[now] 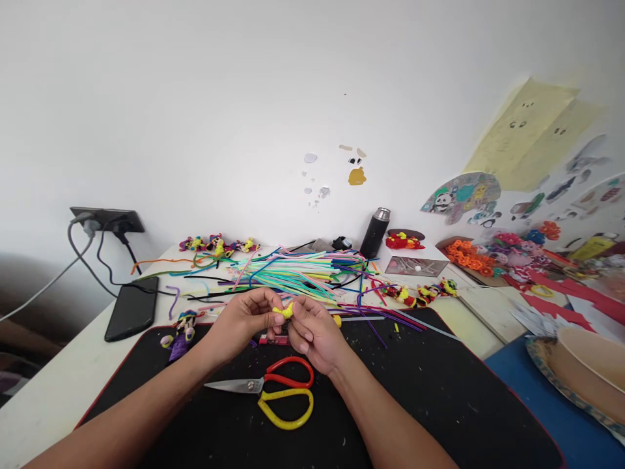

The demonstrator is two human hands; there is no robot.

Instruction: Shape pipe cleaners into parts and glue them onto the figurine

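My left hand [251, 314] and my right hand [316, 331] meet above the black mat [415, 397]. Between their fingertips is a small, coiled piece of yellow pipe cleaner [284, 313], pinched from both sides. A pair of scissors [251, 385] with one red and one yellow handle lies just below the hands, blades pointing left. Behind the hands spreads a pile of pipe cleaners [293, 268] in many colours. A small red object [274, 339] on the mat is partly covered by my right hand.
Left of the hands lie a purple pipe-cleaner doll [180, 345] and a phone [131, 309]. Finished figures [215, 243] line the wall. A black bottle [375, 233] stands beside a white box [415, 257]. At the right edge sits a bowl [593, 355].
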